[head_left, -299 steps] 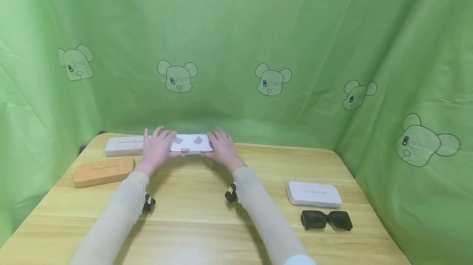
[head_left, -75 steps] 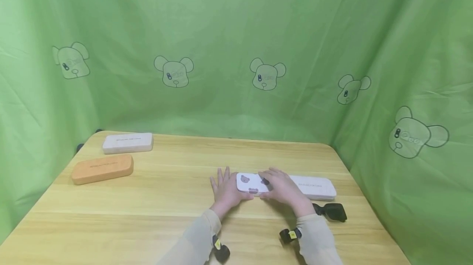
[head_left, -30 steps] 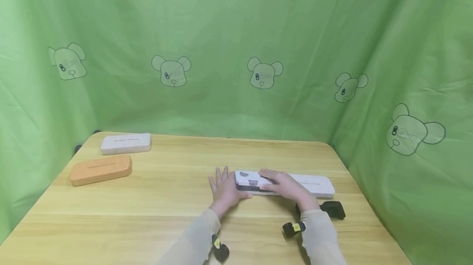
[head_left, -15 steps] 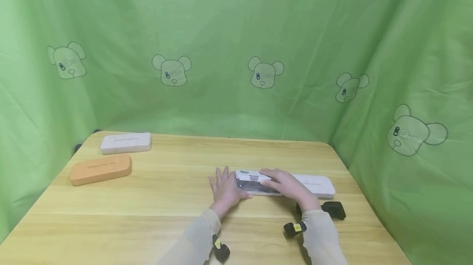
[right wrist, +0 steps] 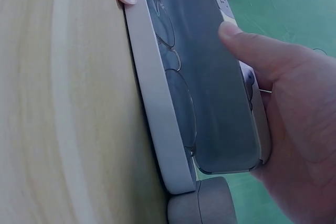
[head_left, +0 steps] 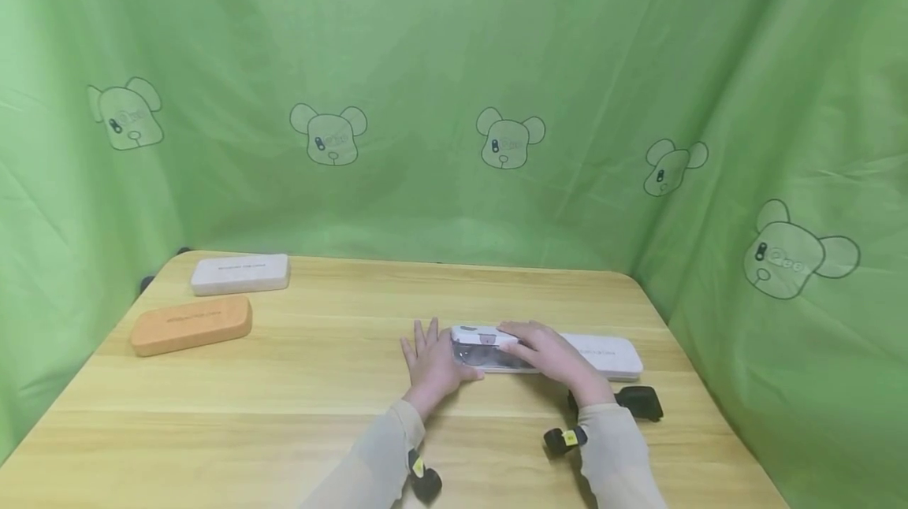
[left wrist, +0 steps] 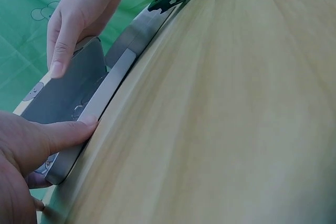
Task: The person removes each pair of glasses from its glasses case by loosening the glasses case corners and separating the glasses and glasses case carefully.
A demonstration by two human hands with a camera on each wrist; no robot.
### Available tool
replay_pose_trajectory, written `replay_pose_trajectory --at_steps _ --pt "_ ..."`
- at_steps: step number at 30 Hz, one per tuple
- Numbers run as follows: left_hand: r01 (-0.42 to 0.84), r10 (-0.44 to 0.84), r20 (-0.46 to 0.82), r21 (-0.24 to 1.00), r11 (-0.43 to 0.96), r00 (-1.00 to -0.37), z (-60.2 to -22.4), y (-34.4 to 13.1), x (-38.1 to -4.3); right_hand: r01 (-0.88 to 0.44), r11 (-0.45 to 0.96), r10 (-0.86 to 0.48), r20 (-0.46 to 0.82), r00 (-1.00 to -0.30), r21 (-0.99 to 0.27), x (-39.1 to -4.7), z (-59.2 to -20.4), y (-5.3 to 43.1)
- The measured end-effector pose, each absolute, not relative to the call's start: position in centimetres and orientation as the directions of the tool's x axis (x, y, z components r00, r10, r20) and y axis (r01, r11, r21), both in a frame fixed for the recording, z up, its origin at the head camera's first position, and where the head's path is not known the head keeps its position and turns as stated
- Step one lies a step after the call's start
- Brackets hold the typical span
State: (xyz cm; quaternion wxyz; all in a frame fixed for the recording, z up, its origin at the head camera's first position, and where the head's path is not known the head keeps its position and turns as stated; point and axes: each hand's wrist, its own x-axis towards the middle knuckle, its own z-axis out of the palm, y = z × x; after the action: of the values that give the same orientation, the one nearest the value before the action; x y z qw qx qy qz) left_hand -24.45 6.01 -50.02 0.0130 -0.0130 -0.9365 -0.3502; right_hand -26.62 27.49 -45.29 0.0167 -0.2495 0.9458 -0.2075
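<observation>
A white glasses case point(head_left: 496, 355) with a bear print lies on the table, its lid point(right wrist: 210, 93) swung partway up and back. Wire-rimmed eyeglasses point(right wrist: 181, 108) lie in the grey-lined base, seen in the right wrist view. My left hand point(head_left: 434, 367) holds the case's left end, thumb on the front wall, several fingers spread behind. With my right hand point(head_left: 542, 351) I grip the lid, thumb at its front edge and fingers over the outside. The right part of the case is covered by that hand in the head view.
A plain white case point(head_left: 610, 355) sits right against the bear-print case. Black sunglasses point(head_left: 641, 403) lie in front of it, partly behind my right wrist. At the far left are a pale grey case point(head_left: 240, 273) and an orange case point(head_left: 191, 325).
The bear-print case came from the table's back to beside the plain white case, shut at first. Over the last second its lid tipped further back under my right hand; my left hand stayed put.
</observation>
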Motion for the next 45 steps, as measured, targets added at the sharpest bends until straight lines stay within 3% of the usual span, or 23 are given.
replay_pose_trajectory --at_steps 16,32,45 --pt "0.039 0.022 0.034 0.678 0.734 -0.999 -49.9 6.1 -23.9 -0.509 0.797 -0.465 0.206 -0.861 -0.326 -26.8 -45.8 27.3" --pt "0.036 0.020 0.030 0.685 0.728 -0.999 -49.9 5.9 -24.1 -0.462 0.860 -0.425 0.198 -0.883 -0.215 -26.8 -45.3 27.0" --pt "0.026 0.016 0.021 0.668 0.743 -1.000 -49.9 5.9 -24.5 -0.457 0.867 -0.416 0.215 -0.883 -0.200 -26.4 -44.4 27.0"
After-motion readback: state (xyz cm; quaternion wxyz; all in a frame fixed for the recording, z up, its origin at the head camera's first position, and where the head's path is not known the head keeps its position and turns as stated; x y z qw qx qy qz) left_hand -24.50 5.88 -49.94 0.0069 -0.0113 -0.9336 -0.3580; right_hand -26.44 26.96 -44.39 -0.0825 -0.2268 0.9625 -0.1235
